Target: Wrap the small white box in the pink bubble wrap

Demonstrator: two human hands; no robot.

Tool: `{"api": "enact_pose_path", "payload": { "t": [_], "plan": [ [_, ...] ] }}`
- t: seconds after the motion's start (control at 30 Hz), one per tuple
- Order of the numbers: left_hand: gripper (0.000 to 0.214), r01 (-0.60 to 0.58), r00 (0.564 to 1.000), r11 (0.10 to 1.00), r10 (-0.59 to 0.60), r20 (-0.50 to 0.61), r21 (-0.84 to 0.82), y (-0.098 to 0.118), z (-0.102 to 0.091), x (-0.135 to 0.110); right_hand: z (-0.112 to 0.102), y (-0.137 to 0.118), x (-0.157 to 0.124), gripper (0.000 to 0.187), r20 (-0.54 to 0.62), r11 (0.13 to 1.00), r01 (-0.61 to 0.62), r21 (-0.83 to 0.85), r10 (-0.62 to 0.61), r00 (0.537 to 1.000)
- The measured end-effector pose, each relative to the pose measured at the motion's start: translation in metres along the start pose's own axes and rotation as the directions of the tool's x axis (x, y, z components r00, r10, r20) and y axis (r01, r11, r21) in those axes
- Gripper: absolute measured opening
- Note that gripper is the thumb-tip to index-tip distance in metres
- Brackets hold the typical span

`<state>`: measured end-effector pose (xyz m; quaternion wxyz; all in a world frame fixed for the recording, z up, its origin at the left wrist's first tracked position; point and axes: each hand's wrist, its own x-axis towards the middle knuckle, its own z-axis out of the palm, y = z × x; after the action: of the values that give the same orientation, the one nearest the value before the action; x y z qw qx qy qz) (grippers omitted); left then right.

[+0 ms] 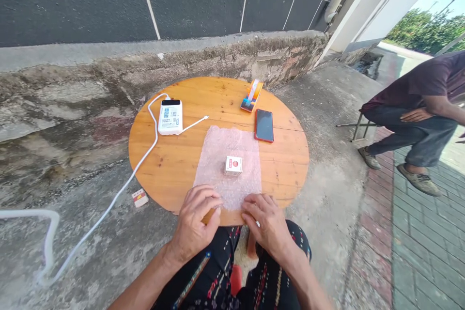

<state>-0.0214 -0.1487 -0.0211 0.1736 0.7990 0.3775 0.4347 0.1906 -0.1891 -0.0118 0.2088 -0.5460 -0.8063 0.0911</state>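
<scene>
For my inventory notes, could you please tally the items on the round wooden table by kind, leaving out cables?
White boxy power bank: 1
Orange tape dispenser: 1
Red-edged black phone: 1
Pink translucent bubble-wrap sheet: 1
Small white box with red markings: 1
Total: 5

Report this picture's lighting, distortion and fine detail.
Head view: round orange wooden table in soft shade; pale sunlit ground bright at upper right; white pillar slanting, likely wide-angle distortion; smallest print on the small white-and-red cardboard box unreadable.
</scene>
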Motion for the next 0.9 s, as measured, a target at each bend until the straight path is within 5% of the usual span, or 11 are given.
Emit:
{"api": "enact_pose_path", "payload": {
  "t": [0.33, 0.67, 0.9],
  "plan": [
    [0.037, 0.012, 0.967, 0.954, -0.088, 0.240, 0.301, 0.003, -0.003, 0.003, 0.012, 0.001, 0.009, 0.018, -0.072, 0.999, -0.015, -0.051, 0.011, 0.997],
    [0.024, -0.021, 0.996, 0.940, -0.010, 0.090, 0.341, -0.005, 0.001, 0.026, -0.028, 0.007, 0.030, 0.016, -0.059, 0.975, -0.087, 0.204, 0.100, 0.993],
    [0.020, 0.017, 0.999, 0.961, -0.027, 0.035, 0.276, -0.005, 0.004, 0.028, -0.039, 0.029, 0.079, 0.024, -0.099, 0.983, -0.019, 0.184, 0.038, 0.994]
  ]
}}
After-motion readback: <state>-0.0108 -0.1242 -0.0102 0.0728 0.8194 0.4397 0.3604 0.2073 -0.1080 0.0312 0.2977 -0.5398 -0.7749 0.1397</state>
